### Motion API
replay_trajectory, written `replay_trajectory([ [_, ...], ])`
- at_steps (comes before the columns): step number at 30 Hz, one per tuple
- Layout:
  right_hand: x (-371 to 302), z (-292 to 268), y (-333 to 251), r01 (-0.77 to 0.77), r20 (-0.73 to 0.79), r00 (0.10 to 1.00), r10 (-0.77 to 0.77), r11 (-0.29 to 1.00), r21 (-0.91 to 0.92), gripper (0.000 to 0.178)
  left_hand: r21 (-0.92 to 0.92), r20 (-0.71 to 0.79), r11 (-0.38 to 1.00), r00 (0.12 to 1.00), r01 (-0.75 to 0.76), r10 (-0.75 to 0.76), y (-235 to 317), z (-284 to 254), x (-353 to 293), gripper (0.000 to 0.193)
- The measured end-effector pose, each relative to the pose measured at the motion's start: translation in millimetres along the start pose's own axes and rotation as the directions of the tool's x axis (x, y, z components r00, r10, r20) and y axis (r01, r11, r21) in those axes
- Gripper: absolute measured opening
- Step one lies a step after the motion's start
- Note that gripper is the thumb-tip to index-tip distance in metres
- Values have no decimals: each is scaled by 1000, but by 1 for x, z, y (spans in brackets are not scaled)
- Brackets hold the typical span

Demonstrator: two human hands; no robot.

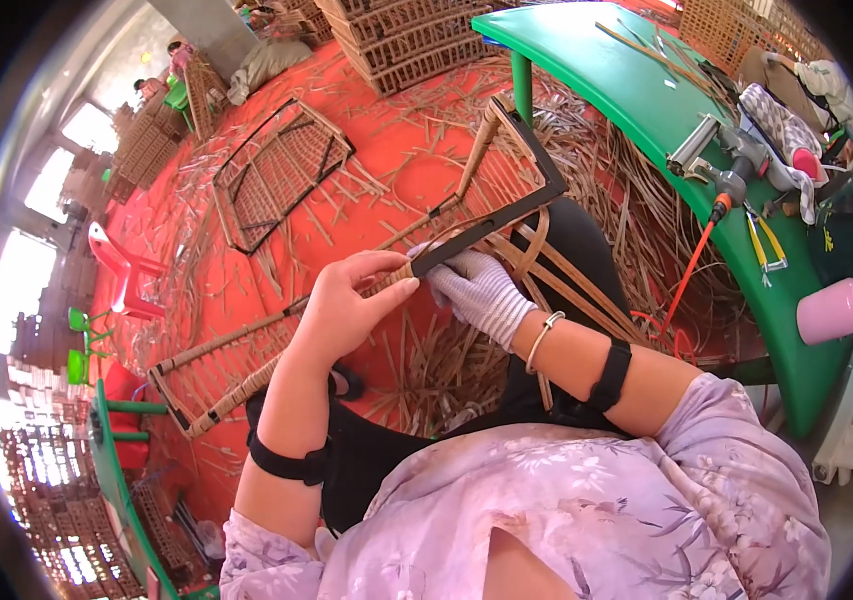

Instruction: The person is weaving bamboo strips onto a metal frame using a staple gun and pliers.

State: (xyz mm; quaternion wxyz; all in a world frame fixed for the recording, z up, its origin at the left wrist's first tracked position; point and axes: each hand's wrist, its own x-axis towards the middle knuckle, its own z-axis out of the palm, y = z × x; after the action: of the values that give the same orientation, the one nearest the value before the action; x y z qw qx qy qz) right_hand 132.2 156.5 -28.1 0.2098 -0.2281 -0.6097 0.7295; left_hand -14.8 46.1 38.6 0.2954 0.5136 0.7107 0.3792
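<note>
Right around the middle of the dial, both hands are on a wicker frame (476, 236), a long piece with dark edging and a slatted lattice, running from about 8 o'clock up to 1 o'clock. Left hand (346, 305) is bare, and it's got a pinch going: thumb and fingertips closed on the wrapped bit of the bar, right next to where the plain black part starts. Right hand (486, 295) has a striped knit glove on and sits against the bar just beside it, but the fingertips are partly hidden, so I can't tell how tightly it's closed. Some flat tan strips (586, 290) trail off toward 3 o'clock, over a black-trousered thigh.

As for the rest: another frame (281, 175) lies on the red floor (371, 215) between 10 and 11, with loose scraps all around it. Stacked wicker baskets (406, 45) at 12, red plastic chair (124, 275) at 9. Green table (586, 55) curves from 1 to 4, carrying what looks like a nail gun (731, 180) at 2, yellow-handled pliers (768, 240) between 2 and 3, and a pink tumbler (828, 313) at 3.
</note>
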Motion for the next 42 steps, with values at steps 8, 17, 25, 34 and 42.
replay_trajectory([
  [8, 1, 3, 16, 133, -47, 990, -133, 991, 15, 27, 193, 86, 973, 990, -128, 114, 12, -7, 5, 35],
  [17, -1, -4, 3, -37, 21, 999, 39, 998, -52, 27, 104, 86, 979, 983, -174, 165, -4, -9, 10, 35],
  [25, -4, 3, 20, 68, -117, 989, -88, 984, -165, 26, 2, 136, 999, 989, -50, 50, 3, -10, 9, 33],
  [34, -7, 4, 11, 33, -95, 995, -43, 994, -106, 32, -126, 181, 991, 982, -38, 61, 2, -11, 12, 32],
  [42, -16, 8, 21, 139, -185, 957, -222, 915, -379, 22, -81, 144, 993, 985, -84, 95, 1, -11, 10, 32],
])
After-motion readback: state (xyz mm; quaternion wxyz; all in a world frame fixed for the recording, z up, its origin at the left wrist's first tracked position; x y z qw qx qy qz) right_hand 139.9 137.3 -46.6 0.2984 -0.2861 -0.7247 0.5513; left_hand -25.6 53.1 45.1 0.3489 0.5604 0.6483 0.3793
